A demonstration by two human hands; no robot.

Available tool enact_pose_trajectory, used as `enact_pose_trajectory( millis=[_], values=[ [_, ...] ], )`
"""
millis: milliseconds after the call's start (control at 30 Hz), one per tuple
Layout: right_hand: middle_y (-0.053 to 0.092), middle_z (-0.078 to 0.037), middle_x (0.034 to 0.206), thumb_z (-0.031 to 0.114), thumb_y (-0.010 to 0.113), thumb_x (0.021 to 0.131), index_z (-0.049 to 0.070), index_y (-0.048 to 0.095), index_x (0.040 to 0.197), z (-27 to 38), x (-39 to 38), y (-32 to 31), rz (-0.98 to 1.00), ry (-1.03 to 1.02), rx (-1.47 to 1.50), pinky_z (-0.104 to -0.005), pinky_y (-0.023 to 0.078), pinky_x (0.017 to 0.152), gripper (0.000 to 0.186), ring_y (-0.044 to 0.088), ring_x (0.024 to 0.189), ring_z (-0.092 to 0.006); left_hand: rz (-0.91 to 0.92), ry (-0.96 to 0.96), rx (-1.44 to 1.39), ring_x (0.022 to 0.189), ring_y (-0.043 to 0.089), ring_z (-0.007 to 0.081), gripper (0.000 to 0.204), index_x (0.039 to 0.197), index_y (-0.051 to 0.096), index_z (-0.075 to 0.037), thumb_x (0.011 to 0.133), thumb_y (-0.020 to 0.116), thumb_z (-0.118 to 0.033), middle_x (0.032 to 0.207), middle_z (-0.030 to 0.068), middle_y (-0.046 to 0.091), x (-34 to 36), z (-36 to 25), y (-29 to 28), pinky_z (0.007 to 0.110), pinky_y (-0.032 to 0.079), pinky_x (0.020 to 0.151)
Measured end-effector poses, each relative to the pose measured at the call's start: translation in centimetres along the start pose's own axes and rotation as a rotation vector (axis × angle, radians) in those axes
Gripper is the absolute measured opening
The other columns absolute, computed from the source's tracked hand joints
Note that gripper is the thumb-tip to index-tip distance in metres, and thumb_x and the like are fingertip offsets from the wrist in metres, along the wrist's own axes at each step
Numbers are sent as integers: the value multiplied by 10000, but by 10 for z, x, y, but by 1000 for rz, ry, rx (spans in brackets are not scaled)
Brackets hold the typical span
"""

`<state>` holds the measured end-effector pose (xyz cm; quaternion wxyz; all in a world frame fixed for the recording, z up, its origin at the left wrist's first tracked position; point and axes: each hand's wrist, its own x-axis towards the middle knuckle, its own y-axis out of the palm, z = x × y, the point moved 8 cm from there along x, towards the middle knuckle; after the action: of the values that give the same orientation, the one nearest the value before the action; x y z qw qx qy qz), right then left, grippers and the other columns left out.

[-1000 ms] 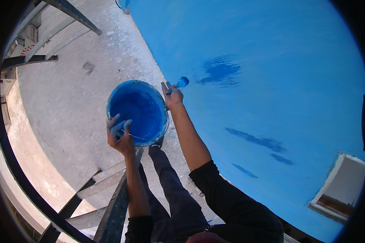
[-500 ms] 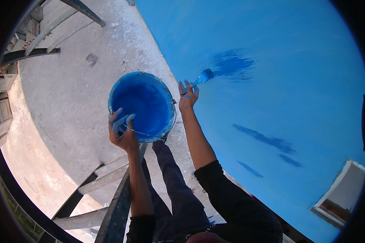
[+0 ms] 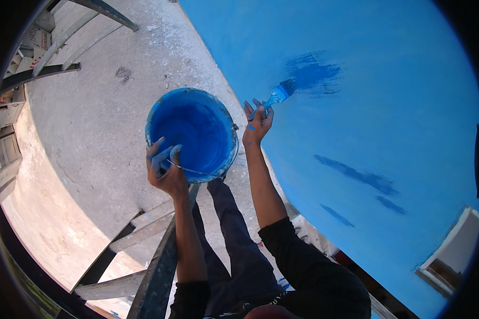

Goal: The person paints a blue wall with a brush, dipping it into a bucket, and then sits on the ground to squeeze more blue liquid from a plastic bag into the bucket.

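My left hand grips the near-left rim of a round bucket, its thumb and fingers hooked by the thin wire handle. The bucket is tilted toward me, and blue paint coats its inside. In my right hand is a flat paintbrush, held by its handle with bristles pointing up and right. Those bristles sit at the left edge of a darker blue patch on the light blue wall. Whether they touch the wall I cannot tell. Blue paint marks both hands.
At lower left, a ladder-like frame with broad rungs stands close to my left forearm. Another frame curves in at upper left over the grey concrete floor. Darker streaks and a framed opening mark the wall.
Bucket, brush and wall marks have all shifted slightly up and right in the view. The brush stays beside the dark patch, and both hands keep their holds.
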<state>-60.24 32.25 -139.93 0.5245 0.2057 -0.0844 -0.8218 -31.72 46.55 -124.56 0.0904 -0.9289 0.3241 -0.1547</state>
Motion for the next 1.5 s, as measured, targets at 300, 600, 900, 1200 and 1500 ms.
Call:
enact_pose_trajectory(
  millis=[300,600,900,1200,1500],
  values=[
    [543,-259,1269,178,477,1025,-35,321,1312,-94,29,-56,-224,277,-3,-445,619,843,390,666,995,-411,-8,3,-7,1106,625,274,99,854,732,-74,824,785,-151,1117,125,679,-1,-4,2,479,479,982],
    [425,-293,1349,155,445,1033,-125,315,1267,-82,24,-29,-66,440,41,-467,596,943,388,609,1085,-445,6,-35,-16,1104,625,276,123,848,728,-67,823,790,-170,1120,130,677,-3,-2,2,473,481,978],
    [468,-307,1304,250,506,1017,-109,269,1363,-5,-7,-5,-121,-89,-71,-453,589,922,552,609,1077,-470,3,-14,15,1096,629,280,129,844,725,-58,821,792,-166,1120,125,677,-5,1,-1,470,485,975],
    [646,-177,1143,268,499,1023,-30,441,1317,-38,-23,-84,-207,327,-190,-332,571,638,423,710,836,-259,54,-72,-46,1095,629,277,113,837,729,-61,784,809,-121,1121,120,684,-5,-7,6,447,490,960],
    [505,-8,623,246,564,997,-33,625,1148,138,-168,-118,-166,105,-330,-276,381,474,324,470,516,-100,342,-26,-129,970,681,273,218,794,720,-19,645,868,-75,1066,105,713,-40,-59,16,389,534,829]
  ],
)
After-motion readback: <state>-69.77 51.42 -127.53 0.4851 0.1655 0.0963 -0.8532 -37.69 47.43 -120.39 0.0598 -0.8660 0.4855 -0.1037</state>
